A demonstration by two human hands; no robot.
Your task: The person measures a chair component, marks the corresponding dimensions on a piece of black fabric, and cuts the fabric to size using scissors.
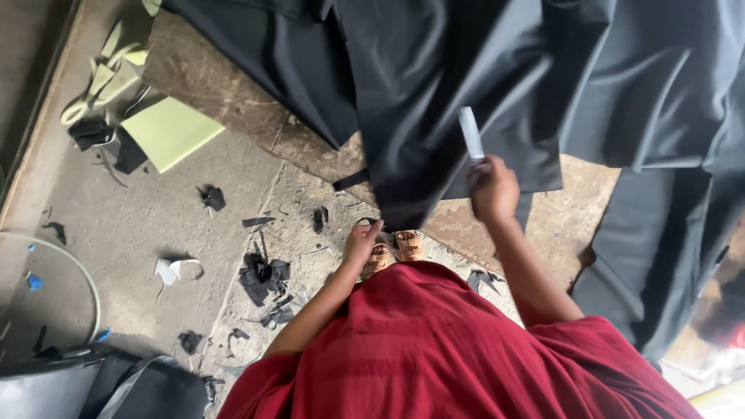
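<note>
Fingers (487, 164) of the right hand (493, 190) are curled shut around the lower end of a flat pale grey strip (470, 133), which stands nearly upright and shows against the black cloth (434, 93) behind it. Nearer in, the left hand (362, 242) hangs loose, fingers part open and gripping nothing, its tips just short of the lowest hanging edge of that cloth. Below both hands a red garment (450, 349) fills the near view, with two sandalled feet (396, 248) showing past its hem. Black cloth scraps (264, 275) lie scattered over the concrete floor (140, 225) to the left, along with a white scrap (172, 270). Further off sits a pale green sheet (169, 132) with pale strips (105, 77) beyond it. Dark cloth drapes over the worn wooden counter (233, 93) and covers most of it, more folds (660, 233) hanging down on the right
</note>
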